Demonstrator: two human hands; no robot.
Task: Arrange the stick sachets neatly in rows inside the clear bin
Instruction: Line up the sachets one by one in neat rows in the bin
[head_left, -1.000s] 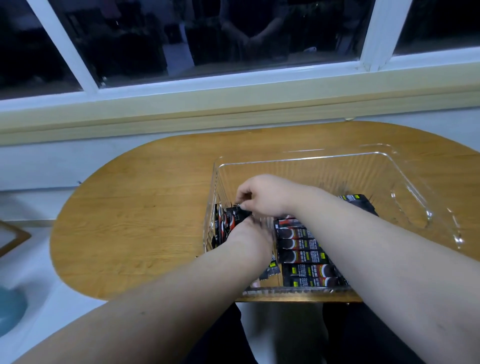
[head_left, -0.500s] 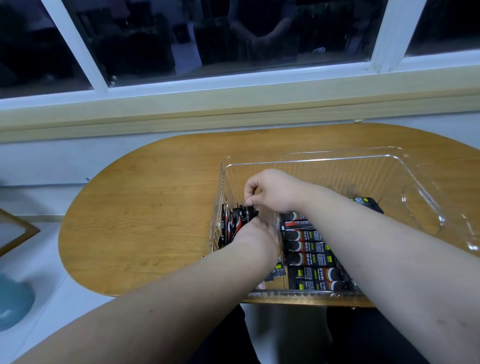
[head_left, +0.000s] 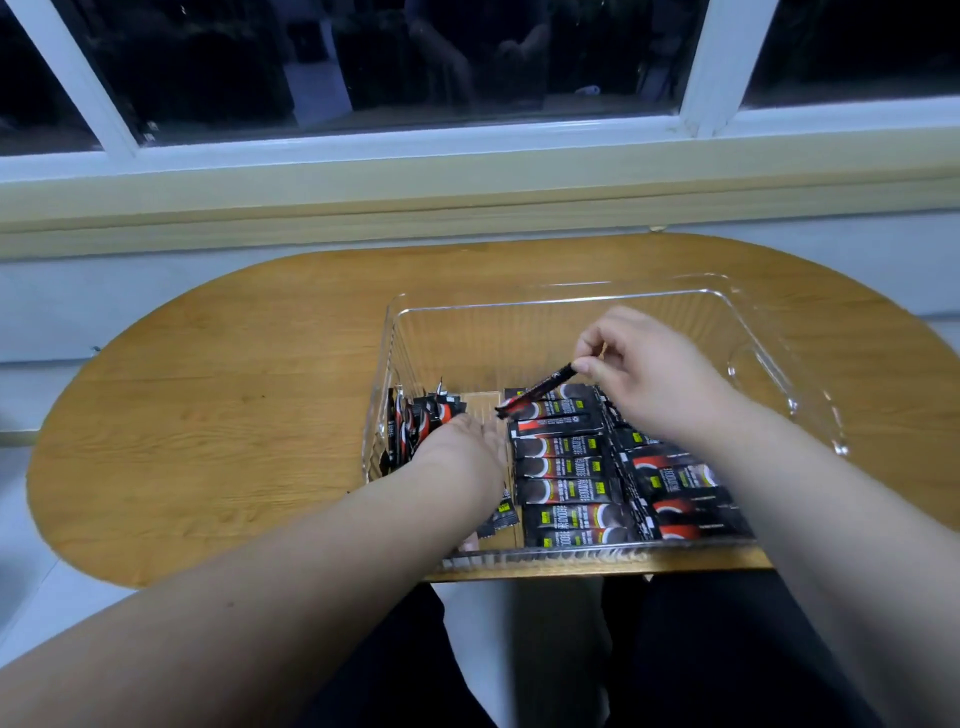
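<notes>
My right hand (head_left: 649, 379) pinches one sachet (head_left: 537, 391) by its end, between my thumb and a finger. The sachet hangs in the air, tilted. Its low end points to 8 o'clock, just over the top of the row (head_left: 566, 470).

The row lies flat in the bin (head_left: 571, 300), from the middle down to 6 o'clock. A messy pile (head_left: 680, 486) of more sachets lies at 4 o'clock. At 9 o'clock a bunch (head_left: 418, 418) stands up against the bin wall. My left hand (head_left: 462, 444) is down in the bin, touching the bunch. Its fingers are hidden, so I cannot tell if it holds the bunch or only leans on it. The bin sits on the table (head_left: 234, 415).

I think I am about to put this sachet in its place. Here is what could go wrong:

- I hold the sachet only by its tip, and it looks slick. It could slip out and land crooked across the row.
- The bunch may have only my left hand to prop it on that side. If I take that hand away, it could flop over.
- The gap between the bunch and the row is thin. Pushing a sachet in there could bump both.
- My right arm hangs over the pile and could drag it onto the row.
</notes>
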